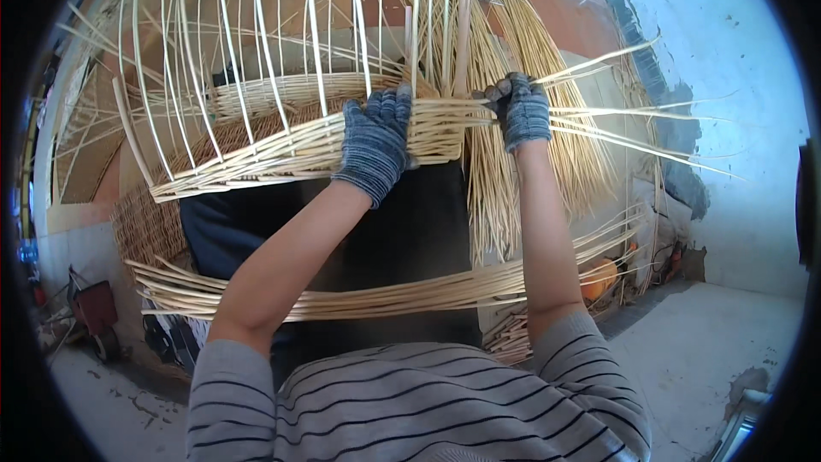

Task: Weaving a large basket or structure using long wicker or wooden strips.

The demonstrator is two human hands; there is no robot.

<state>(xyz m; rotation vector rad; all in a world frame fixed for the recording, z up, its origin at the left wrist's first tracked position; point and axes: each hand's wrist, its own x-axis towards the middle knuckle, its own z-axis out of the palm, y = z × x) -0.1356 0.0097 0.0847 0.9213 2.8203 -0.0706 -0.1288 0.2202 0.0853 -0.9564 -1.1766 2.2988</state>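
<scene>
A partly woven willow basket with upright stakes spans the upper left and middle. My left hand, in a grey knit glove, is closed over its woven side near the right-hand corner. My right hand, also gloved, has its fingers closed round pale willow rods running out of the weave just right of that corner. Their long loose ends fan out to the right past this hand. Under the basket is a dark surface. The fingertips of my left hand are partly hidden.
Bundles of long rods lie behind my right hand, and a loose row of rods crosses below the basket. A brown woven piece is at left, a wheeled red object at lower left, an orange object at right, a pale wall beyond.
</scene>
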